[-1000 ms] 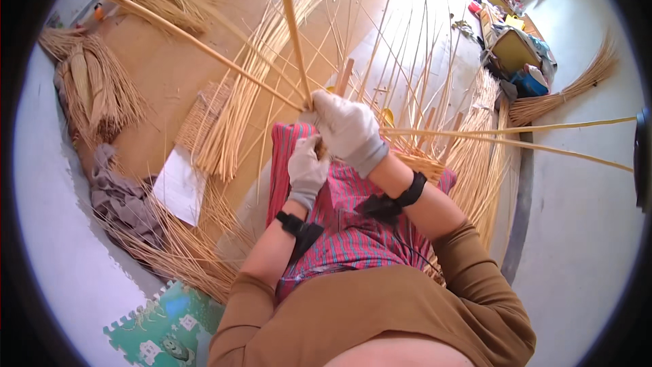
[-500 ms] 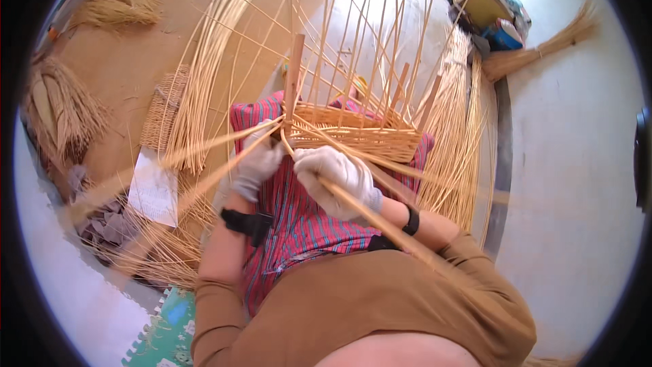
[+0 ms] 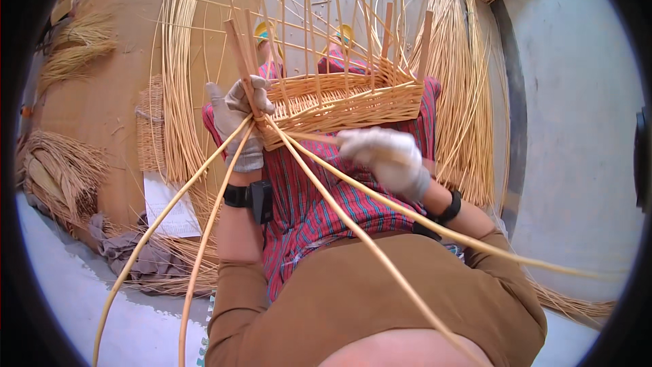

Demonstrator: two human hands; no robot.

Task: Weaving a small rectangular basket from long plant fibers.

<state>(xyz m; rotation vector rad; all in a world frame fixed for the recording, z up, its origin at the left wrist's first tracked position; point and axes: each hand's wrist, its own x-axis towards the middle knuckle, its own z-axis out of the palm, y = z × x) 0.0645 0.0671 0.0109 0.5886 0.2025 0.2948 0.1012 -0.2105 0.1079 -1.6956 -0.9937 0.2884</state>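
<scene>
A rectangular woven basket (image 3: 353, 102) with tall upright rods rests on my striped red cloth-covered lap (image 3: 326, 190). My left hand (image 3: 241, 112), in a whitish glove, grips the basket's left corner at a wooden stake (image 3: 239, 44). Long pale rods (image 3: 346, 221) fan out from that corner toward me and across my body. My right hand (image 3: 380, 156), also gloved and blurred by motion, is closed on a rod right of that corner, below the basket.
Bundles of long rods (image 3: 455, 95) lie at right, others (image 3: 180, 61) at left with a woven piece (image 3: 149, 129). A white sheet (image 3: 170, 207), grey cloth (image 3: 139, 251) and straw bundles (image 3: 61, 166) are at lower left. A pale wall (image 3: 564, 163) borders the right.
The basket shows higher in view, no longer hidden by my hands. My left hand has risen to its corner; my right hand has swung rightward, and the loose rods now hang toward me.
</scene>
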